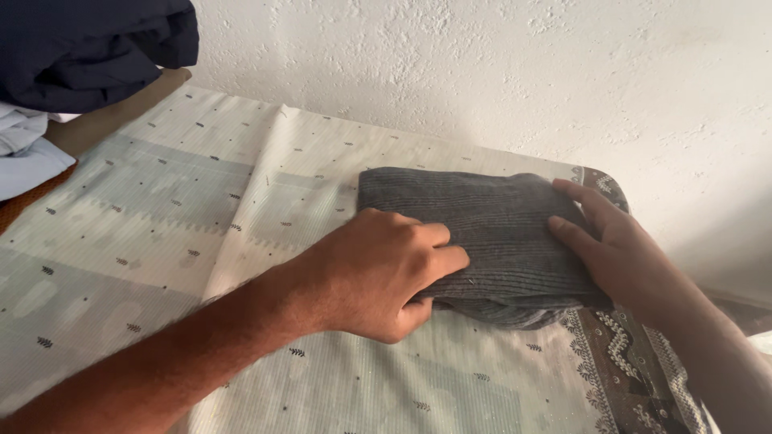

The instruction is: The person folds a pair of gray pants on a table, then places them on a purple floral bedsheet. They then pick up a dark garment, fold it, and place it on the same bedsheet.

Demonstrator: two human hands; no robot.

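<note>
- Gripping the near edge of a folded dark grey ribbed knit garment (490, 233): left hand (386, 273), fingers curled shut over the fold, thumb tucked beneath the layers.
- Pressed flat on the far end of the same garment: right hand (615, 249), fingers straight and together, clasping nothing, only resting on the cloth.
- Judged from the two holds: one end pinned down, the other pinched, likely to keep the stacked layers from sliding apart.
- Lying directly under both hands, touching both: grey garment, folded into a compact rectangle, ribs running lengthwise from hand to hand.
- Beneath the grip, spread out as the work surface: pale cream and light green patterned cloth (201, 217) with small dark leaf motifs.
- Just below the right wrist: brown patterned border (619, 354) with zigzag ornament, at the edge of the cloth.
- Left forearm reaching in from the lower left, wrist straight, knuckles up.
- Right forearm entering from the lower right, palm down, fingertips pointing toward the wall.
- Well away from the left hand, up and to the far side: bundle of dark navy fabric (88, 44), with a pale blue-white folded cloth (24, 153) below it.
- Behind the garment, beyond both hands: rough white plastered wall (523, 72).
</note>
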